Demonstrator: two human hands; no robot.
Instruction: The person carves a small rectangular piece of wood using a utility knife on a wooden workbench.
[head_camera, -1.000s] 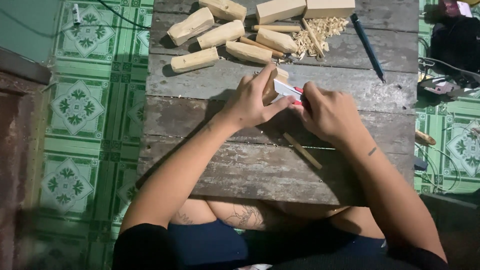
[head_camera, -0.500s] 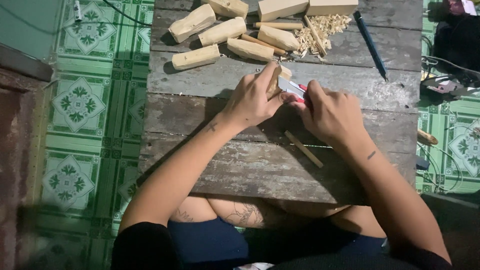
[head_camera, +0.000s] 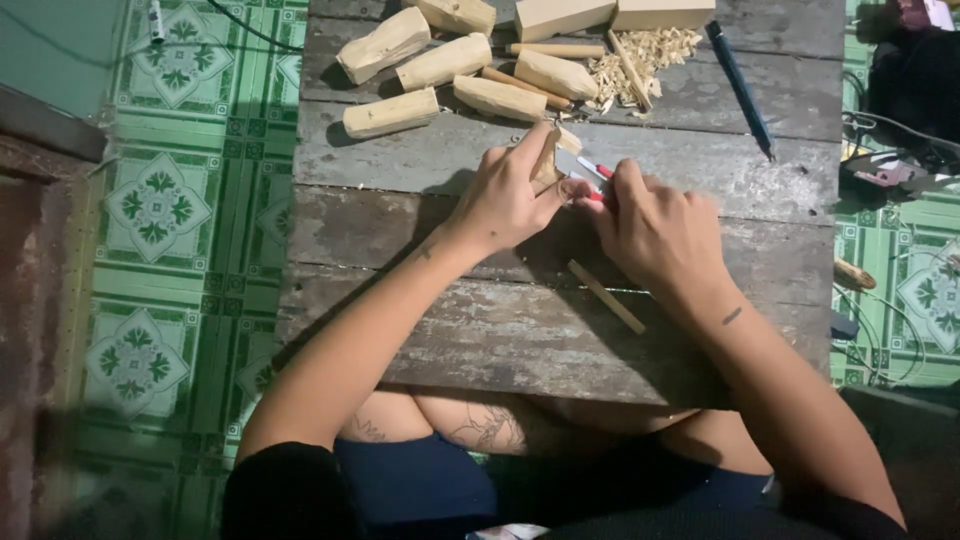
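Left hand (head_camera: 505, 195) grips a small wood piece (head_camera: 548, 160) near the middle of the plank table (head_camera: 400, 330); right hand (head_camera: 655, 225) clasps a red-handled knife (head_camera: 585, 170), blade against it; carved blocks (head_camera: 440, 62) along the far edge

A weathered bench (head_camera: 420, 330) of grey, rough wooden planks stands on a green patterned tile floor (head_camera: 150, 210). At its far edge lie several pale carved wooden pieces (head_camera: 390, 112), two squared pale wood blocks (head_camera: 560, 15), a heap of light wood shavings (head_camera: 650, 55) and a dark blue pen (head_camera: 740, 88). Nearer lies a thin pale wooden stick (head_camera: 607, 297).
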